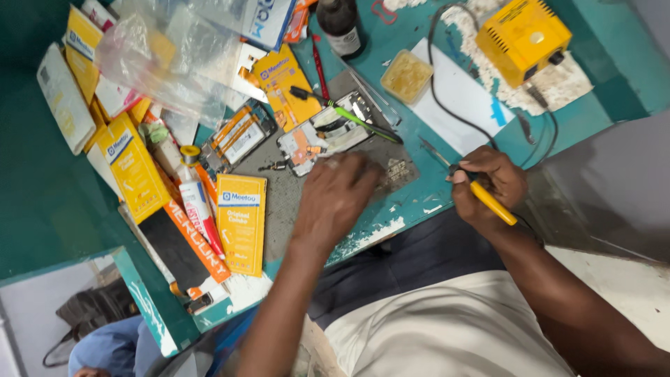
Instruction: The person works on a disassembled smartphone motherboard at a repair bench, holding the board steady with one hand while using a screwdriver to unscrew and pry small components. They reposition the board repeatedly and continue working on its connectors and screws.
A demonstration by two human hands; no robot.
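yellow soldering iron (pixel 490 201) in right hand (pixel 488 187); left hand (pixel 338 199) hides the grey mat (pixel 279 202).

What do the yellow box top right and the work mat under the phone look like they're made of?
Yellow box: likely painted metal or hard plastic; smooth, even gloss, crisp edges. Work mat: seems rubber or silicone; dull grey, flat, scuffed and dusty, no shine.

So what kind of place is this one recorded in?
Probably a phone repair bench: an opened phone lies on a grey mat, the right hand holds a soldering iron wired to a yellow soldering station, and yellow spare-part boxes crowd the teal table.
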